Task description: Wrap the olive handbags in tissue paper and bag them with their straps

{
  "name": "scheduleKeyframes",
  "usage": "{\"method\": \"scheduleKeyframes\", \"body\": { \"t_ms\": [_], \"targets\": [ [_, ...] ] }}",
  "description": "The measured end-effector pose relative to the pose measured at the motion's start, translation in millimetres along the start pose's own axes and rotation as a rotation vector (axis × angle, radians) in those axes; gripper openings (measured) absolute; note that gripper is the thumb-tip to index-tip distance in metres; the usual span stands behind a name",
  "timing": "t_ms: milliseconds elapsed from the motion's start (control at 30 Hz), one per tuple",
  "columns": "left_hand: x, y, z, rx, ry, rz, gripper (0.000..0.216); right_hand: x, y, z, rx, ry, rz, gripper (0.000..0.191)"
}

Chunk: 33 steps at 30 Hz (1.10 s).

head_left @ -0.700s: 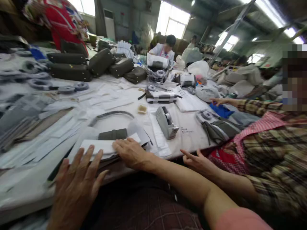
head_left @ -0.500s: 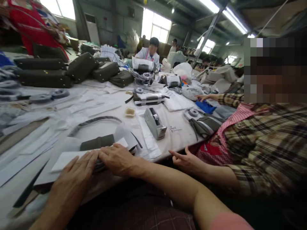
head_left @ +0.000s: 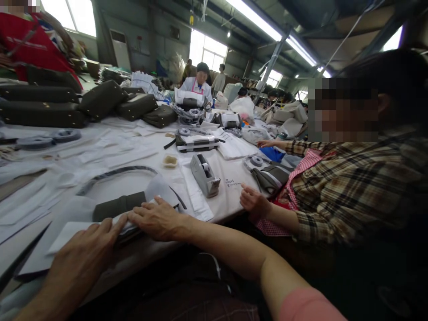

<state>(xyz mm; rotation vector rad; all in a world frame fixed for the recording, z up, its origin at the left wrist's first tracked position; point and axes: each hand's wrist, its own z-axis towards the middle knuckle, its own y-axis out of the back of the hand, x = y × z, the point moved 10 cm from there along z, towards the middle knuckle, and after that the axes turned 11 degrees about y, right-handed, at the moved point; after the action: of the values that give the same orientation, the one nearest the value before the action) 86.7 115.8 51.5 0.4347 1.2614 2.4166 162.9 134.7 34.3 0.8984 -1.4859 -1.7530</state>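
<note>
A dark olive bag (head_left: 118, 205) lies partly wrapped at the near table edge, with white paper (head_left: 68, 232) over its front side. A curved strap (head_left: 117, 171) in grey wrapping arcs behind it. My left hand (head_left: 87, 245) bends its fingers over the paper along the bag's near edge; its thumb is hidden. Close against it, my right hand (head_left: 158, 220) is curled on the same paper, fingertips pointing left. Translucent white sheeting (head_left: 158, 187) sticks up beyond my right hand. The bag's underside is out of sight.
A grey tape dispenser (head_left: 204, 176) stands to the right, by a small yellowish block (head_left: 170, 161). A co-worker in a plaid shirt (head_left: 347, 191) sits at right, one hand (head_left: 256, 203) near the table edge. Dark bags (head_left: 103, 100) pile at the back left; a wrapped bag (head_left: 197, 141) lies mid-table.
The view has turned right, so the table's things sit further left. My fingers are more bent over the paper. The co-worker's near hand has drawn its pointing fingers in.
</note>
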Motion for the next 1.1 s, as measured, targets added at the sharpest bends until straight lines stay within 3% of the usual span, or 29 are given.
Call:
{"method": "scheduleKeyframes", "body": {
  "t_ms": [167, 233, 467, 767, 933, 1100],
  "targets": [
    [-0.9, -12.9, -10.2, -0.011, -0.001, 0.053, 0.049, 3.9, -9.3, -5.3, -0.071, -0.025, 0.021, 0.034],
    [-4.9, -11.1, -18.9, -0.069, 0.0, 0.015, 0.047, 5.3, -14.5, -9.5, -0.109, -0.054, 0.039, 0.037],
    [-9.6, -28.6, -42.1, -0.032, 0.008, 0.023, 0.046, 3.5, -30.8, -19.6, -0.218, -0.046, 0.056, 0.051],
    [-23.3, -38.3, -33.6, 0.161, -0.041, 0.187, 0.047, 2.3, -29.2, -20.8, -0.214, -0.071, 0.008, 0.049],
    [-22.3, -38.2, -30.6, 0.136, -0.113, 0.164, 0.044, 8.0, -22.6, -17.1, -0.168, -0.084, -0.034, 0.048],
    [-7.0, -26.9, -23.0, 0.1, -0.127, 0.054, 0.043, 16.1, -11.6, -10.9, -0.182, -0.081, -0.063, 0.078]
  ]
}}
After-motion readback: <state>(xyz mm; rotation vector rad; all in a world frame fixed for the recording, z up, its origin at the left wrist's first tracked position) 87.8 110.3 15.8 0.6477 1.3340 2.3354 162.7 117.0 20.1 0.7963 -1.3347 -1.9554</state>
